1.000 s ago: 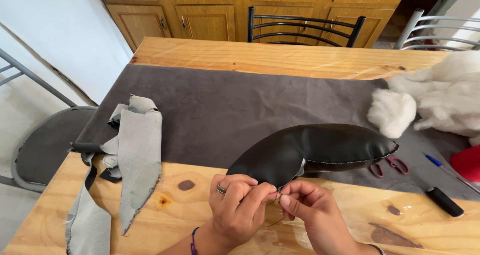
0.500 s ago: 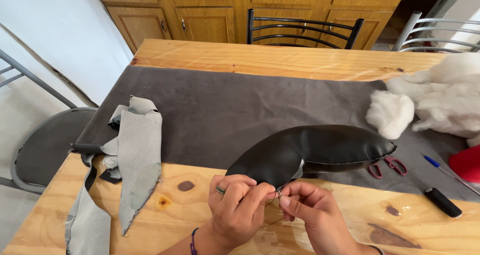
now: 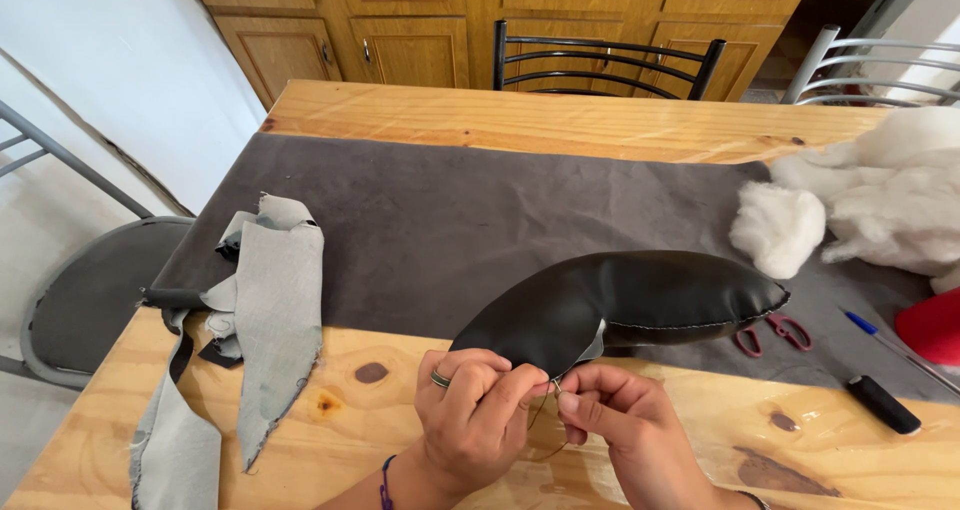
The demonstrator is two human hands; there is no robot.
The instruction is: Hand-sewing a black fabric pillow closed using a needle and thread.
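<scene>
Black leather piece: we have a stuffed, curved black form [image 3: 620, 305] lying across the near part of the table, half on the dark grey cloth [image 3: 430, 220] and half on bare wood, its near end lifted to our hands at the table's near edge.
Left hand: our left hand [image 3: 470, 415], a ring on one finger, pinches the near end of the black form between thumb and fingertips, pressed together on the seam.
Right hand: our right hand [image 3: 610, 415] closes thumb and forefinger on a thin dark thread [image 3: 540, 410] that loops down between both hands; we cannot tell whether a needle sits in that pinch, as it is too small to see.
Step in hand: we judge this to be hand-stitching at the open end of the form, with a pale lining showing at the gap beside a line of pale stitches.
Next move calls for: as we read it, a steady left pinch to keep the edges matched, and a short, controlled pull of the thread so that the loop does not snag.
Right edge: white stuffing [image 3: 870, 205] is heaped there, with pink-handled scissors [image 3: 770, 332], a blue pen [image 3: 880, 332] and a black spool [image 3: 884, 404] near it.
Left edge: grey fabric scraps [image 3: 270, 320] hang over the table [image 3: 520, 120] beside a grey chair [image 3: 90, 280].
</scene>
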